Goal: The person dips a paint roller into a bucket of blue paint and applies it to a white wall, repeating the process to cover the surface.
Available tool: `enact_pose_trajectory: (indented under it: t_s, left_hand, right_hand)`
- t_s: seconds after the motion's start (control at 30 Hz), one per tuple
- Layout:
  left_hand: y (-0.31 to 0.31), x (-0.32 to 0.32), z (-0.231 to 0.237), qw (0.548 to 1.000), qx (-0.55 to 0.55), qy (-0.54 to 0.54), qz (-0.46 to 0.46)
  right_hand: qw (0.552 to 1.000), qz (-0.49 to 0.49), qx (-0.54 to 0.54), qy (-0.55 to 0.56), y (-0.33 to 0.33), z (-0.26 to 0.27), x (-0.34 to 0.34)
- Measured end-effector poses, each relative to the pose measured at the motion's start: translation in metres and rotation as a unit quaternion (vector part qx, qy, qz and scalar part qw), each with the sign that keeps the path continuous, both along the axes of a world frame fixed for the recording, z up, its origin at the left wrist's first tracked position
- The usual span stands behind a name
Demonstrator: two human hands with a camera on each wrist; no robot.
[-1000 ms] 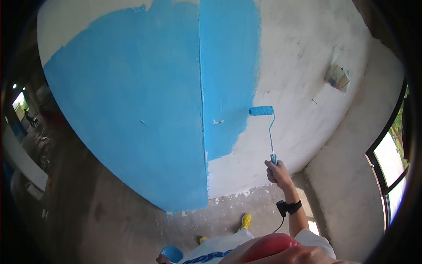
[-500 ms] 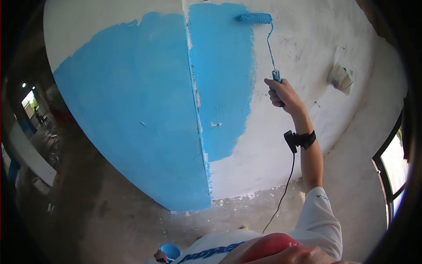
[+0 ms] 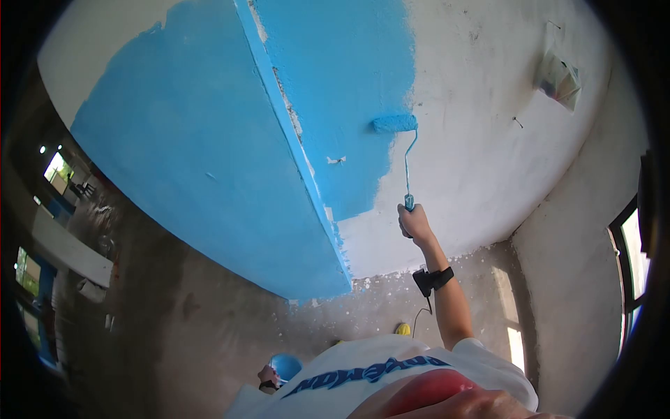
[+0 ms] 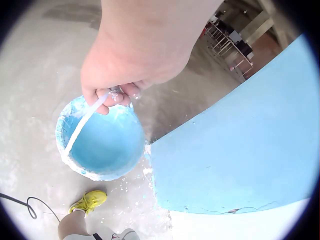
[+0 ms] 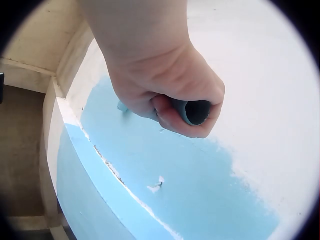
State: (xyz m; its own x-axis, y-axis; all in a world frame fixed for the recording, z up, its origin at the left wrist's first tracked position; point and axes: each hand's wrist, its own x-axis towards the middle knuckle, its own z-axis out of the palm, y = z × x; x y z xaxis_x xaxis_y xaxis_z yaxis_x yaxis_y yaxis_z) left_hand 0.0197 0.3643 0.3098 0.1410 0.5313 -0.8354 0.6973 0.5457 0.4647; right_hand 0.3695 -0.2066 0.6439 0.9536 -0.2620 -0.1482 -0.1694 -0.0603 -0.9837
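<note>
My right hand (image 3: 415,222) grips the handle of a paint roller (image 3: 396,123), fingers curled round it. The blue-coated sleeve of the roller lies over the right border of the painted patch on the wall (image 3: 342,77). In the right wrist view the handle's hollow end (image 5: 198,112) pokes out of the fist (image 5: 170,90). Low at my left side, my left hand (image 4: 135,65) holds a paint bucket (image 4: 65,127) by its white handle (image 4: 82,127). Light blue paint (image 4: 107,142) shows inside, and the rim is smeared with it.
A plastic bag (image 3: 558,80) hangs from a nail on the unpainted wall, with another nail (image 3: 517,122) below. A blue wall face (image 3: 195,153) juts out at left. A window (image 3: 631,258) is at right. Paint specks dot the floor near my yellow shoe (image 4: 90,201).
The roller went up to near the top of the painted patch, then came back down to mid-height along its right border. The head view has shifted; the left hand still holds the bucket.
</note>
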Motion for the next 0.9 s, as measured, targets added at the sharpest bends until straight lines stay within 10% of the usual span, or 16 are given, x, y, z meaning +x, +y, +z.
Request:
enact_pose_trajectory:
  t_s: [0.37,0.9]
  left_hand:
    - [-0.008,-0.008,-0.004,0.995,0.033,-0.015,-0.089]
    - [-0.002,0.003,-0.034,0.988,0.034,0.003,-0.147]
  right_hand:
    - [0.998,-0.041,-0.030,0.035,0.014,-0.053,-0.031]
    - [0.983,-0.003,-0.089,-0.160,0.033,0.252,0.049]
